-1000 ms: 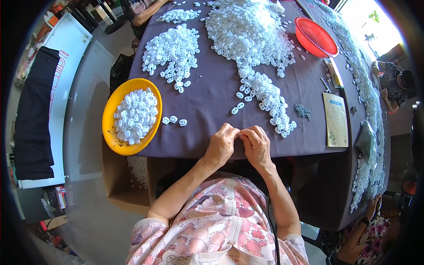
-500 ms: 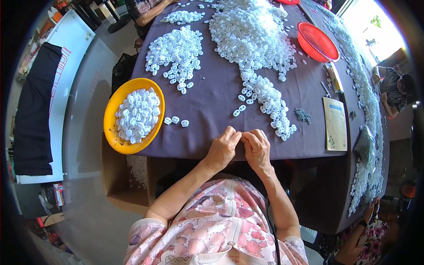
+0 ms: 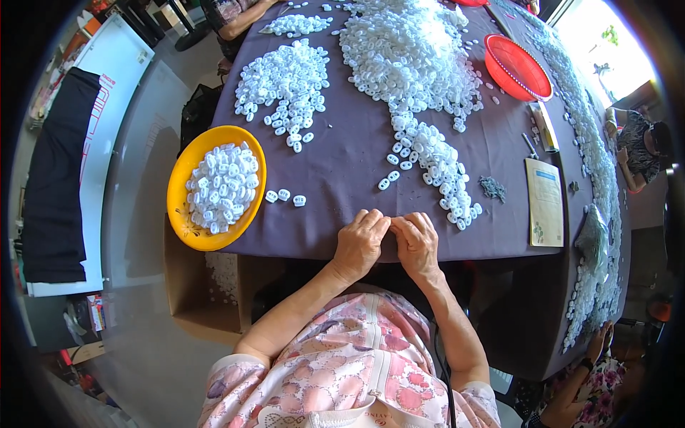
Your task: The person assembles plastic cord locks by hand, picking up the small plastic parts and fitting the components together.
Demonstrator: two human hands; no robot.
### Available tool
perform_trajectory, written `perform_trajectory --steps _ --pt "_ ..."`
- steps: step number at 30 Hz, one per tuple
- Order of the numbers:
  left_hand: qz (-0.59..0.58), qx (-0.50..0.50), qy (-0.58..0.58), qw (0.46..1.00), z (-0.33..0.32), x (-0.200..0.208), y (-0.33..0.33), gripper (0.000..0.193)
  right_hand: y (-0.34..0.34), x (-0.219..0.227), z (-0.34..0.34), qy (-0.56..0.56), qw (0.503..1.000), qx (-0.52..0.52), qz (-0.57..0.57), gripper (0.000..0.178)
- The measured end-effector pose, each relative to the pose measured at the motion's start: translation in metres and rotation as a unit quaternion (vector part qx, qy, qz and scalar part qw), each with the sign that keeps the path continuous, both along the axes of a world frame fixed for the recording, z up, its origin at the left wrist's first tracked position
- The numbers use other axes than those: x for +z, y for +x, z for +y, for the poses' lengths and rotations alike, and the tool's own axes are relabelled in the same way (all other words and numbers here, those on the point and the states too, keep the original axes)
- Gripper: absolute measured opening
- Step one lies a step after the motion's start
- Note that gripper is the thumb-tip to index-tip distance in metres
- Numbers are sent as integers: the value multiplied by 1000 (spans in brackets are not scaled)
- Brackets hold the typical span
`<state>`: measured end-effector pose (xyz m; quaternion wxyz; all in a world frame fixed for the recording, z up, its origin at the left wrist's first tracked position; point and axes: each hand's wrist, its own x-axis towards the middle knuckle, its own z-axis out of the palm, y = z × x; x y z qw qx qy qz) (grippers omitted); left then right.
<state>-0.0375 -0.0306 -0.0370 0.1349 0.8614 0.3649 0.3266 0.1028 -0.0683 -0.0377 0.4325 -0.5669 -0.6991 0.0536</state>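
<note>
Fingers (image 3: pixel 372 218), left hand (image 3: pixel 359 246) + right hand (image 3: pixel 418 246): narrow pinch, contents hidden | yellow bowl (image 3: pixel 178 189) heaped | big white-piece pile (image 3: pixel 410 60) left

On the table (image 3: pixel 335 171) at left, a bowl (image 3: pixel 178 178) with pieces (image 3: pixel 222 187) inside (three more (image 3: pixel 284 194) just right of it). Behind and rightward, a heap (image 3: pixel 282 82); right of that, a second heap (image 3: pixel 403 60), then a basket (image 3: pixel 517 70).

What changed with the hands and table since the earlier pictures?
Only the view shifted slightly; nothing visibly was taken or let go. The left hand and right hand stay pinched close together near the edge of the table. The yellow bowl, piled white pieces and red basket stayed put.
</note>
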Motion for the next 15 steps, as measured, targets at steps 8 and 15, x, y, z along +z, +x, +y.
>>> perform_trajectory --steps 8,15 --pt "-64 28 -81 994 3 2 3 11 2 5 2 -45 998 -22 41 8" --pt "-91 35 -249 964 15 14 0 11 8 11 5 -100 990 -3 95 8"
